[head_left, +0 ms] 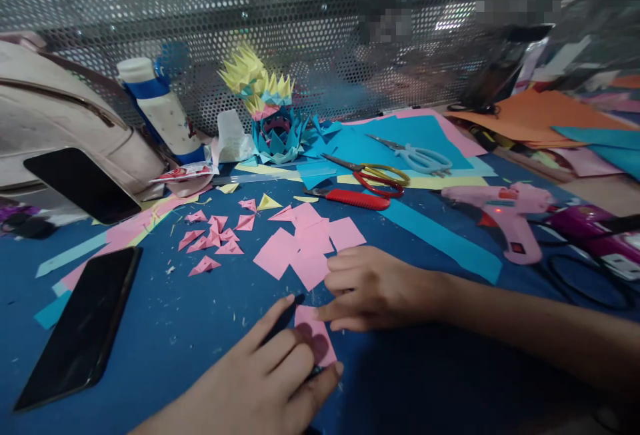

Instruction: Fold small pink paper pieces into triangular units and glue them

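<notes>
Near the table's front, a small pink paper piece (316, 335) lies between my hands, apparently folded to a rectangle. My left hand (280, 368) is over its lower left side, index finger stretched out and thumb at its lower right corner. The fingers of my right hand (365, 288) are curled, and a fingertip presses the paper's top edge. Just beyond lie several pink paper squares (276, 253), overlapping. To their left is a loose group of small folded pink triangles (205, 266), with a yellow folded piece (269, 202) behind.
Two phones (83, 328) lie at left near a bag (65, 115) and a bottle (163, 108). A folded paper model (277, 135), scissors (380, 178), a red-handled cutter (357, 199) and blue sheets stand or lie behind. At right are a pink glue gun (510, 208) and cables.
</notes>
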`<control>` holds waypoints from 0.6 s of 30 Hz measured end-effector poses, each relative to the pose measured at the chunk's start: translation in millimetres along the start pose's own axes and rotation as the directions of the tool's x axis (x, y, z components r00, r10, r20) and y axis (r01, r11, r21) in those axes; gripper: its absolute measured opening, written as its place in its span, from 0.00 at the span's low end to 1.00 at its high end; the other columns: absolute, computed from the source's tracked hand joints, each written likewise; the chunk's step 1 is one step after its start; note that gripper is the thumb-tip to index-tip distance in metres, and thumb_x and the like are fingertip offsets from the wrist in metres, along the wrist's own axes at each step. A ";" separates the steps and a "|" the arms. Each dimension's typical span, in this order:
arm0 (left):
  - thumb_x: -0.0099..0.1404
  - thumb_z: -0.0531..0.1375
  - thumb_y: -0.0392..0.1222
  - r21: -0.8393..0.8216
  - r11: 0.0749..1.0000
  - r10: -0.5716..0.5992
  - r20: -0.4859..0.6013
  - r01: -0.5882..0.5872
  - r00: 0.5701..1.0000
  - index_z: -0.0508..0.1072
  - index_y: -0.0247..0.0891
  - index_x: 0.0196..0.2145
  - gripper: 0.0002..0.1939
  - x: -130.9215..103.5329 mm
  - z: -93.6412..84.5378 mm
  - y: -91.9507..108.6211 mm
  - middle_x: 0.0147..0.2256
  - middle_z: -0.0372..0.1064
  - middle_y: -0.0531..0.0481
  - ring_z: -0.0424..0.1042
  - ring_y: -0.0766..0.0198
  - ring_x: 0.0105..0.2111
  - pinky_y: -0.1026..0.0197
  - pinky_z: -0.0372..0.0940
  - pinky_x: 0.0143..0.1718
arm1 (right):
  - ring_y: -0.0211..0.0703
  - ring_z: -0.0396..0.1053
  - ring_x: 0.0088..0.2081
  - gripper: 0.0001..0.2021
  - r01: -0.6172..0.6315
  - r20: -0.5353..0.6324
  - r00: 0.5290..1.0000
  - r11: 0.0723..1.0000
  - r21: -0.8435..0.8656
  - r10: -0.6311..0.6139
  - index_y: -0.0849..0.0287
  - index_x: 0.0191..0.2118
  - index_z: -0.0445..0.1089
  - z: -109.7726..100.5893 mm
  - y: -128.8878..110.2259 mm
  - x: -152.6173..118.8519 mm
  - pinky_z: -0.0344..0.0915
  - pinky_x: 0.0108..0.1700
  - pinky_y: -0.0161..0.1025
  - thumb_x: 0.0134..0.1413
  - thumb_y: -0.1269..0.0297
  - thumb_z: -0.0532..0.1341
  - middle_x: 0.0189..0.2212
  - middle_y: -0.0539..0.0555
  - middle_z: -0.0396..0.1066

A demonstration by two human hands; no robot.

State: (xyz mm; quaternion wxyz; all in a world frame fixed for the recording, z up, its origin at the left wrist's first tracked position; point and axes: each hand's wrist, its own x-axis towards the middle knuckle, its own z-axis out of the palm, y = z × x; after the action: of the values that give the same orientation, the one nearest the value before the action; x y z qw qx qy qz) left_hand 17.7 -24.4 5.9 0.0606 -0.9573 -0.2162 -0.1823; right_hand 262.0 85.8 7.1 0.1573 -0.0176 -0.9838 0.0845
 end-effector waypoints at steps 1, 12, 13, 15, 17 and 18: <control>0.76 0.55 0.54 -0.009 1.000 0.004 0.009 -0.004 1.000 0.73 0.38 0.55 0.20 0.1 -0.4 -0.9 0.39 0.72 0.50 0.73 0.60 0.44 0.45 0.35 0.72 | 0.42 0.56 0.30 0.13 0.003 0.006 1.000 1.000 -0.004 -0.003 0.55 0.52 0.74 0.3 -0.2 0.1 0.49 0.32 0.40 0.71 0.57 0.57 0.29 0.49 0.64; 0.78 0.45 0.31 0.001 0.998 -0.066 -0.184 0.067 0.981 0.77 0.30 0.45 0.20 11.9 1.5 9.7 0.35 0.77 0.47 0.77 0.62 0.36 0.53 0.71 0.56 | 0.41 0.61 0.31 0.16 -0.005 -0.070 0.998 0.996 -0.084 -0.001 0.59 0.50 0.75 12.0 -5.1 1.9 0.53 0.32 0.39 0.74 0.60 0.51 0.29 0.51 0.68; 0.78 0.45 0.30 0.010 0.998 -0.060 -0.198 0.063 0.978 0.77 0.29 0.45 0.21 13.6 1.1 10.0 0.35 0.77 0.46 0.77 0.61 0.36 0.54 0.72 0.55 | 0.41 0.61 0.31 0.17 -0.007 -0.077 0.997 0.995 -0.096 -0.001 0.60 0.51 0.75 12.1 -5.7 2.2 0.53 0.32 0.39 0.75 0.60 0.50 0.30 0.52 0.69; 0.78 0.45 0.30 0.024 0.998 -0.047 -0.215 0.054 0.975 0.78 0.28 0.44 0.20 15.7 0.3 9.3 0.36 0.78 0.45 0.78 0.60 0.36 0.54 0.73 0.53 | 0.42 0.61 0.31 0.19 -0.008 -0.085 0.996 0.994 -0.112 -0.002 0.62 0.54 0.73 10.7 -7.1 2.7 0.55 0.33 0.39 0.75 0.61 0.48 0.31 0.53 0.70; 0.77 0.45 0.30 0.017 0.999 -0.036 -0.225 0.040 0.974 0.78 0.29 0.43 0.20 16.3 -1.2 7.0 0.35 0.78 0.46 0.78 0.60 0.35 0.54 0.74 0.52 | 0.42 0.62 0.32 0.20 -0.013 -0.090 0.996 0.994 -0.109 0.003 0.63 0.56 0.71 7.7 -8.7 3.1 0.56 0.34 0.39 0.76 0.61 0.46 0.32 0.54 0.71; 0.77 0.46 0.29 0.004 0.999 -0.033 -0.224 0.035 0.974 0.78 0.29 0.42 0.20 16.2 -2.5 5.4 0.34 0.78 0.46 0.78 0.61 0.34 0.54 0.74 0.53 | 0.43 0.63 0.33 0.21 -0.021 -0.095 0.995 0.995 -0.098 0.011 0.64 0.56 0.71 6.1 -9.4 3.4 0.57 0.34 0.39 0.76 0.61 0.45 0.34 0.55 0.72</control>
State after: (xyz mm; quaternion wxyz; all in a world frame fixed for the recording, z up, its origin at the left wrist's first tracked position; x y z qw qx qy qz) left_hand 32.9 -23.3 14.1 0.0851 -0.9266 -0.2250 -0.2891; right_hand 256.7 75.8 4.0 0.2016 -0.0372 -0.9781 0.0361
